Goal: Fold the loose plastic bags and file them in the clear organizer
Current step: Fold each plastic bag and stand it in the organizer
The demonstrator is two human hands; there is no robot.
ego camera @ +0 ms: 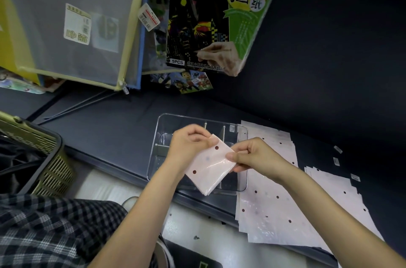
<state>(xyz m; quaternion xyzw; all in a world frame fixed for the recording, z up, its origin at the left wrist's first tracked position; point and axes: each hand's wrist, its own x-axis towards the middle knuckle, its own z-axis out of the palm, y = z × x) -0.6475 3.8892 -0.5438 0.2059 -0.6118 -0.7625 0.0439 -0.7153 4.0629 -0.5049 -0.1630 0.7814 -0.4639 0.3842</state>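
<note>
At the far left I see a green slatted basket [47, 158] at the edge of the dark tabletop [114, 127], with my plaid-clad lap below it. Above it lean mesh zip pouches [72, 26] edged in yellow and blue. Moving right, a green scratch-art paper pack [211, 13] hangs over the tabletop, with a cartoon-printed card [193, 82] beneath its lower corner.

In the middle stands the clear organizer [173, 122], its thin dividers visible through the walls; I cannot tell whether anything is filed in it. My left hand [190, 142] is held over the organizer, fingers curled and pinching the upper left corner of a folded plastic bag [211, 166], pale pink with dark dots. My right hand [252, 154] pinches the same bag at its right corner, thumb on top and fingers curled under. The bag hangs tilted between the two hands, above the organizer's near side, its lower corner pointing toward me.

To the right, just beside the organizer, lies a fanned stack of loose plastic bags [268, 212] flat on the tabletop, reaching over its near edge. Farther right lies a second stack [336, 191], with a few small labels [336, 161] near it.
</note>
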